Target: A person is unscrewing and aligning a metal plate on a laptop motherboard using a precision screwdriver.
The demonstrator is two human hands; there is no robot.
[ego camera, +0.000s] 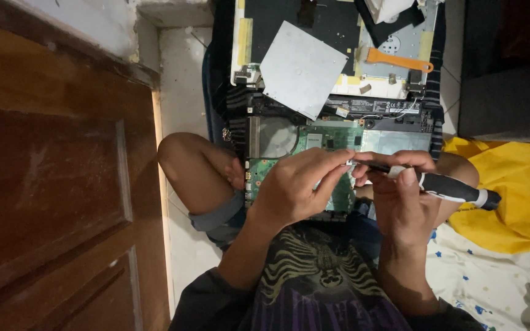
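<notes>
Hands meet over a green laptop circuit board (pixel 277 168), which rests across the seated person's lap, between the bare knees. Left hand (pixel 295 187) is closed in a pinch, its thumb and forefinger tips pressed together at a small metallic part (pixel 346 163) just above the board; what the part is cannot be told. Right hand (pixel 400 196) is wrapped around a black-and-white screwdriver (pixel 449 189), held nearly level, with the tip end pointing toward the left fingertips and the handle end projecting past the right knee. Beyond the board lies an opened laptop chassis (pixel 338 110) with a round cooling fan (pixel 276 136) at its left. A flat grey metal plate (pixel 302 68) lies tilted across the chassis. An orange plastic pry tool (pixel 399 60) lies on the pale panel further back. A brown wooden door (pixel 50 171) fills the left side, and a yellow cloth (pixel 516 190) lies to the right on the floor.
</notes>
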